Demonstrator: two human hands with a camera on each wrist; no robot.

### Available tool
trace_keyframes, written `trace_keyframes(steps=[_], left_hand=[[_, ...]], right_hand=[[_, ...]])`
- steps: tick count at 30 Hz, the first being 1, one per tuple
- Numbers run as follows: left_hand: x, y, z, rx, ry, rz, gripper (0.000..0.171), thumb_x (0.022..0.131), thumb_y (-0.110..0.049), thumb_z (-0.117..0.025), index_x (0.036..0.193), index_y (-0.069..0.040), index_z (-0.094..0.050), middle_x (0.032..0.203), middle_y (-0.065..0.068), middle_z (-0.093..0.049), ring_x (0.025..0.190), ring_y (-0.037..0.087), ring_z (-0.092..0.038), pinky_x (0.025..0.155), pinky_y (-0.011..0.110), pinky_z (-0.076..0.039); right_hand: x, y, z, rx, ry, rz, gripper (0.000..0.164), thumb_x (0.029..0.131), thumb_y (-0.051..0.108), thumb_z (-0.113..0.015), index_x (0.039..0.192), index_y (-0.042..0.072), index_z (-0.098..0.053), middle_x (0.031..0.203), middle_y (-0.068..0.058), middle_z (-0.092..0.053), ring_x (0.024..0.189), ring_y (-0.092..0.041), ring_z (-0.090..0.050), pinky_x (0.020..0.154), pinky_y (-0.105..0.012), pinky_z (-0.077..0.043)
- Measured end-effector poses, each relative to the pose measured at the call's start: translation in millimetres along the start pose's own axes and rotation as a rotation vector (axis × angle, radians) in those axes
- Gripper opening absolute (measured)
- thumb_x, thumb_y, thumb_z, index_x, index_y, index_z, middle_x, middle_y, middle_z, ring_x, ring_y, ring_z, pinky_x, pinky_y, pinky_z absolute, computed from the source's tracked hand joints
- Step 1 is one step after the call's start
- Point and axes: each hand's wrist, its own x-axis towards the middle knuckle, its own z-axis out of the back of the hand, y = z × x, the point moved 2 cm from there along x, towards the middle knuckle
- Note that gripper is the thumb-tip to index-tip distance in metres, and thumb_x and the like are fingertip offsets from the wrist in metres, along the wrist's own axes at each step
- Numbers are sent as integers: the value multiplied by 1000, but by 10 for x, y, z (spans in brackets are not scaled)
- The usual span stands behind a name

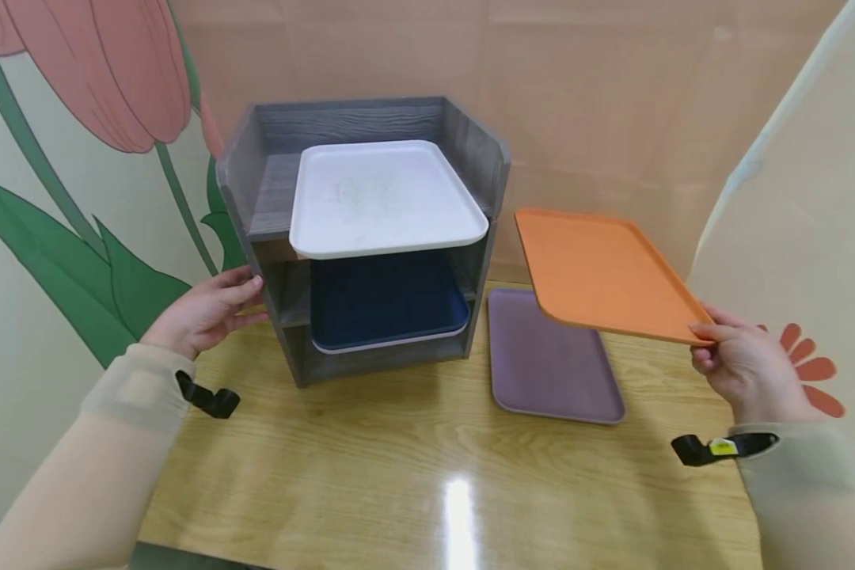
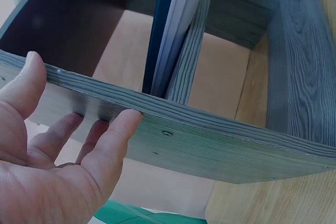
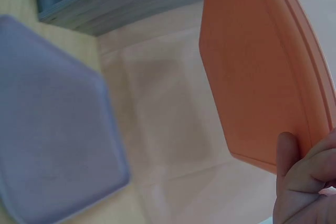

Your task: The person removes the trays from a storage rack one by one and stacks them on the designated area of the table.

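Orange tray (image 1: 606, 273), right of shelf unit (image 1: 352, 123).
My right hand (image 1: 751, 368) pinches its corner, best kept level; my left hand (image 1: 210, 309), fingers loosely extended, touches the shelf unit.

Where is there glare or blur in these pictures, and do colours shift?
Head view: a bright white glare streak on the wooden table; right wrist view: the purple tray looks soft-edged and bluer than in the head view, the orange tray darker; left wrist view: the grey shelf unit looks fairly crisp, tinted blue-green.
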Motion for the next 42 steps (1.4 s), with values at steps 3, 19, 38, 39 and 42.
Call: trace_keyframes(steps=[3, 19, 38, 39, 42], left_hand=[[-5, -2, 4, 3, -3, -1, 83, 100, -30, -52, 154, -7, 7, 159, 16, -2, 143, 34, -13, 86, 23, -51], [3, -12, 3, 27, -15, 3, 81, 100, -30, -50, 154, -7, 7, 160, 16, -2, 143, 34, -15, 111, 46, -27], [11, -9, -22, 14, -24, 9, 82, 100, -30, -51, 154, -8, 5, 159, 15, -5, 142, 33, -17, 111, 46, -28], [11, -7, -20, 13, -22, 9, 81, 100, -29, -50, 154, -8, 6, 160, 15, -5, 142, 33, -16, 111, 47, -27], [19, 2, -11, 9, -17, 8, 80, 101, -29, -49, 154, -8, 7, 160, 14, -3, 143, 33, -15, 111, 46, -30]], right_hand=[[45, -158, 66, -33, 12, -8, 36, 96, -5, -51, 106, 26, -69, 82, -3, -62, 50, -14, -50, 42, -22, -42], [285, -803, 259, -154, -44, -177, 77, 99, 1, -45, 155, 29, 0, 82, 4, -59, 52, -9, -51, 46, -19, -44], [446, -1153, 358, -236, -75, -240, 69, 100, -2, -38, 156, 23, -6, 83, 4, -57, 56, -9, -53, 50, -19, -48], [449, -1167, 359, -243, -79, -242, 69, 100, -1, -38, 156, 23, -7, 83, 4, -57, 57, -9, -53, 50, -19, -49], [464, -1203, 375, -253, -82, -244, 68, 100, -1, -39, 156, 23, -7, 85, 5, -57, 59, -10, -53, 51, -20, -50]])
